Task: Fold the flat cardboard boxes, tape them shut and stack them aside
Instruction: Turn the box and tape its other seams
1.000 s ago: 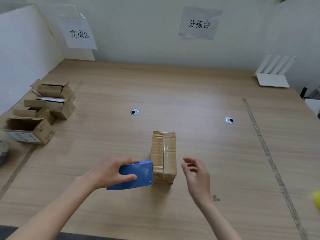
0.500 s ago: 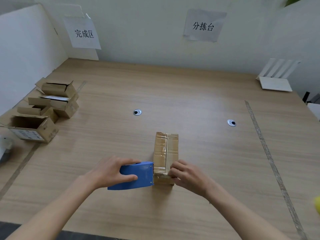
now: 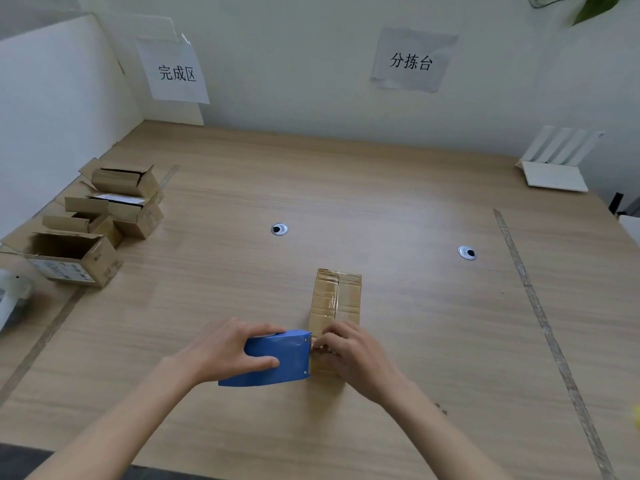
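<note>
Since a second ago the right hand (image 3: 353,355) has crossed from open air beside the box (image 3: 335,306) onto its near end, where the fingertips now press or pinch at the point where the tape dispenser (image 3: 277,358) meets the cardboard. Left hand (image 3: 225,351) has stayed put, wrapped around the blue dispenser, thumb along its side. Dispenser and box have not shifted on the table (image 3: 381,188).

Judgement: the tape run along the top seam is being finished, the right hand anchoring the strip for the cut or smoothing its end down. Whether the fingers hold tape or only bear on the flap cannot be confirmed; the contact is small and partly hidden.

Box condition: closed, lying lengthwise away from the person near the front centre of the table, glossy tape visible down its middle seam, far edge slightly ragged. Stacked boxes (image 3: 104,216) sit well apart at the left edge; several are open-topped.
</note>
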`<action>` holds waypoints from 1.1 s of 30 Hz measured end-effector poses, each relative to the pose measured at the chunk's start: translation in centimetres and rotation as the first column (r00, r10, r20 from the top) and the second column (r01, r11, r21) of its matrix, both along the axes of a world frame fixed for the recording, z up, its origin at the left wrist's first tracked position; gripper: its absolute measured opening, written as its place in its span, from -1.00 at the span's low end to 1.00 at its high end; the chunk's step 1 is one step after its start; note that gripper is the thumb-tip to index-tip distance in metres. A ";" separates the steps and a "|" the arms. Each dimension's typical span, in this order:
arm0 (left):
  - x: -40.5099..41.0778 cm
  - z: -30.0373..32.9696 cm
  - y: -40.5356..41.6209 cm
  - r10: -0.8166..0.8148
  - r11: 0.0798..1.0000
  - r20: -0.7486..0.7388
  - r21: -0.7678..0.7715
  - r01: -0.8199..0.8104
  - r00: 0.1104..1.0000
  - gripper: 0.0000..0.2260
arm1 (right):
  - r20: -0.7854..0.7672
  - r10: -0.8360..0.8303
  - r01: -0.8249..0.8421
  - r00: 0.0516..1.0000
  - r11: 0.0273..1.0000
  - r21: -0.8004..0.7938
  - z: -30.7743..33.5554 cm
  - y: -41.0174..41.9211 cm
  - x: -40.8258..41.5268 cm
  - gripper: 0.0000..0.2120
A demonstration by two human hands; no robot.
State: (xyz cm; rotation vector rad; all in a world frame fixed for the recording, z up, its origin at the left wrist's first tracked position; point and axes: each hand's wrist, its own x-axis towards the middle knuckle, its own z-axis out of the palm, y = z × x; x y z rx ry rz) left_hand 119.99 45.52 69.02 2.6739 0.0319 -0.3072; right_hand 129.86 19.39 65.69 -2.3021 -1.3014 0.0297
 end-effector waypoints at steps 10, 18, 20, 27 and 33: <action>0.1 1.1 2.3 -0.031 0.996 0.007 0.078 0.030 1.000 -0.48 | -0.099 -0.062 0.069 0.993 0.995 0.073 -1.8 0.1 -0.5 -0.82; 0.5 1.1 3.9 -0.069 0.977 -0.042 0.198 0.076 0.997 -0.47 | -0.139 -0.052 0.059 0.989 0.997 0.046 -1.7 -0.8 -0.1 -0.82; 0.3 0.9 4.3 -0.053 0.983 -0.040 0.176 0.059 0.998 -0.46 | -0.125 -0.055 0.061 0.991 0.997 0.040 -1.9 -0.9 -0.2 -0.82; 0.8 1.0 4.7 -0.041 0.965 0.003 0.261 0.039 0.999 -0.47 | -0.142 -0.120 0.125 0.983 0.992 0.026 -1.2 0.1 -0.6 -0.80; 1.4 0.5 4.3 -0.042 0.953 -0.006 0.301 0.042 0.999 -0.45 | -0.081 -0.305 0.302 0.949 0.952 -0.046 -0.9 2.7 -1.2 -0.66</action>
